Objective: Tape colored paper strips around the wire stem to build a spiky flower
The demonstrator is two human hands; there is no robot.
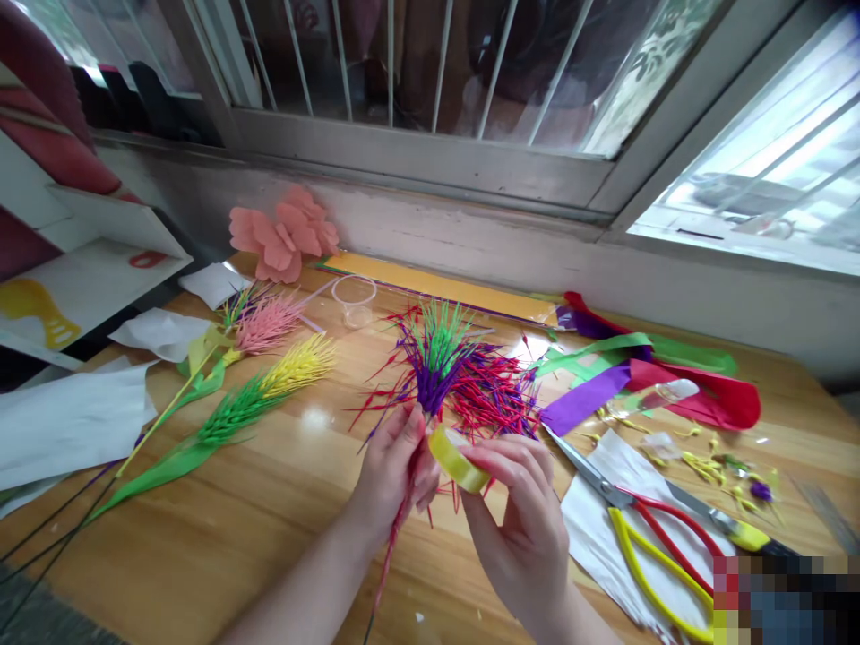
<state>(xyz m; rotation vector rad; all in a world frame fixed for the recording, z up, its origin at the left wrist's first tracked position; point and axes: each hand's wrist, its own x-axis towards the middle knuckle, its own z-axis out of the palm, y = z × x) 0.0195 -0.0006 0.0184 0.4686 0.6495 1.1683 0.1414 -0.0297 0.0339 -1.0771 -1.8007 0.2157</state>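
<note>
A metal-framed window (430,152) with pale upright bars fills the back, above a scuffed whitish wall (430,224). Below spreads the tabletop (202,520), smooth, wood-grained and slightly glossy. At left lie flat white sheets (73,421) and a bristly green-and-yellow ear (255,399) with a ribbon-like leaf. The scissors (608,491), steel-bladed with red and yellow handles, rest partly on crumpled white paper (597,555). The left hand (396,457) has its grip closed, thumb against fingers, around the thin, reddish stem (390,557) of the bundle (440,354), just below its spiky head: green tips over purple. This is held above the tabletop's middle, before a tangled red-and-purple pile (494,385). The right hand (520,511) has its grip clamped on the tape (460,459), a glossy yellowish ring, close beside the left fingers. Behind at left stands a ruffled pink flower (286,235); at right lie flat purple strips (591,394) and, smallest, knobbly yellow buds (705,466).
</note>
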